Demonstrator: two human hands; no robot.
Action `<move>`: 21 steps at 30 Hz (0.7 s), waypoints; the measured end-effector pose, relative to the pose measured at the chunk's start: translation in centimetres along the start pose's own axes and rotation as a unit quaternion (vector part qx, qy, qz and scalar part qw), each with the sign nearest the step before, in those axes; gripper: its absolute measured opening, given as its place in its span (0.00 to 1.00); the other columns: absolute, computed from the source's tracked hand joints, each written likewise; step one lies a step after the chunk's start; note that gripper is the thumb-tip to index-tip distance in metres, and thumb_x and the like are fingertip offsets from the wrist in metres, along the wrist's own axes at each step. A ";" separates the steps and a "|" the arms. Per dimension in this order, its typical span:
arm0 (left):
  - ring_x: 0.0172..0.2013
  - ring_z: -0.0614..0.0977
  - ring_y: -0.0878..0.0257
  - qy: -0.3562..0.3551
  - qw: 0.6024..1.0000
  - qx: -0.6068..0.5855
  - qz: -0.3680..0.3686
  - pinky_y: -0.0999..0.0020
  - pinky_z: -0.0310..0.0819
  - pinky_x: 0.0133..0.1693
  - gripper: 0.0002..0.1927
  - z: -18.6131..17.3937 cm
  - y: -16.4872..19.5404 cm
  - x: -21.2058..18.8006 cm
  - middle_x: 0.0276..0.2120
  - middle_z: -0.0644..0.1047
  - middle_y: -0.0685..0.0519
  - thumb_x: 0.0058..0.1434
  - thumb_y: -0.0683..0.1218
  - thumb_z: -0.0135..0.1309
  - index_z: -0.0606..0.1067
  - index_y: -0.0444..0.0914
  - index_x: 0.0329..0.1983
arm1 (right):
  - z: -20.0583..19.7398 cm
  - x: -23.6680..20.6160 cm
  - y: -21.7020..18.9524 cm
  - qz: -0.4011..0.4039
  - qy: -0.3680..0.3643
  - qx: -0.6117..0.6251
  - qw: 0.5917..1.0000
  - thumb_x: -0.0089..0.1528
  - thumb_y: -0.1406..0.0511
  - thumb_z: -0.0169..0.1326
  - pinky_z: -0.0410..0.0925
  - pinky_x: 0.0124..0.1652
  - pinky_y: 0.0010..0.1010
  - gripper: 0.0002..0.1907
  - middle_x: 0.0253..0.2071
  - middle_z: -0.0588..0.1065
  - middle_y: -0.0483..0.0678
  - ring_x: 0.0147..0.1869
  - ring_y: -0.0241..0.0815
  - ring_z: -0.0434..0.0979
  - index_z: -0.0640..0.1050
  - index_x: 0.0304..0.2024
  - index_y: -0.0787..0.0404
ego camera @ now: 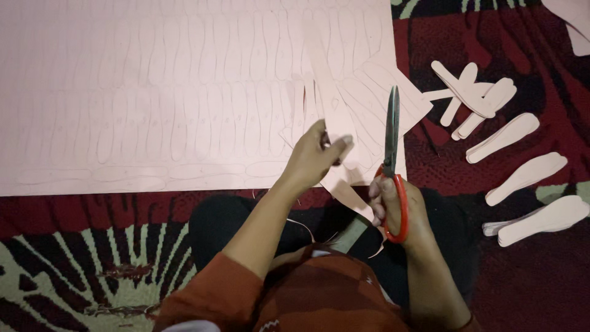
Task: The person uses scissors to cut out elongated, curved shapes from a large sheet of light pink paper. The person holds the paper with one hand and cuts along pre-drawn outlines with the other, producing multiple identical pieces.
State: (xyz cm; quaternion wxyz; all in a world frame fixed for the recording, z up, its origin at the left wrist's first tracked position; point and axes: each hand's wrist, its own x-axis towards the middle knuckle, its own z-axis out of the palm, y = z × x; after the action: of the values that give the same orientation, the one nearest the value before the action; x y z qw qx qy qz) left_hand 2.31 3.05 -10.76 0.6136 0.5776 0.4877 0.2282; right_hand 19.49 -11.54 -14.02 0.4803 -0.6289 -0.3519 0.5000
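A large pale pink sheet (153,92), drawn all over with elongated paddle outlines, lies flat on the carpet. My left hand (313,157) pinches a long strip (329,92) at the sheet's right edge, lifting it slightly. My right hand (399,209) grips red-handled scissors (392,135), whose dark blades are closed and point up, away from me, just right of the strip. A loose pink flap (381,98) lies under the blades.
Several cut-out pink paddle shapes (510,135) lie in stacks on the dark red patterned carpet (541,283) at the right. Another pink scrap (578,24) sits at the top right corner. My dark-trousered lap (233,221) is below the sheet.
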 end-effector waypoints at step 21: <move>0.42 0.82 0.44 -0.073 0.900 0.400 0.158 0.53 0.76 0.44 0.34 2.4 -10.3 1.6 0.36 0.80 0.39 0.58 0.49 0.54 0.59 0.37 0.66 | -2.1 1.4 1.5 0.035 0.003 0.024 0.999 0.70 0.45 0.36 0.64 0.25 0.27 0.31 0.21 0.66 0.42 0.23 0.35 0.68 0.75 0.44 0.65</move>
State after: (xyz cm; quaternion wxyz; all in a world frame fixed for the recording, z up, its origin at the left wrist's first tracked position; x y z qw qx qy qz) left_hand 2.19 0.89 -21.28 0.3204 0.8588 0.3945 0.0647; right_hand 21.82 -11.18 -15.81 0.4786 -0.6308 -0.3162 0.5226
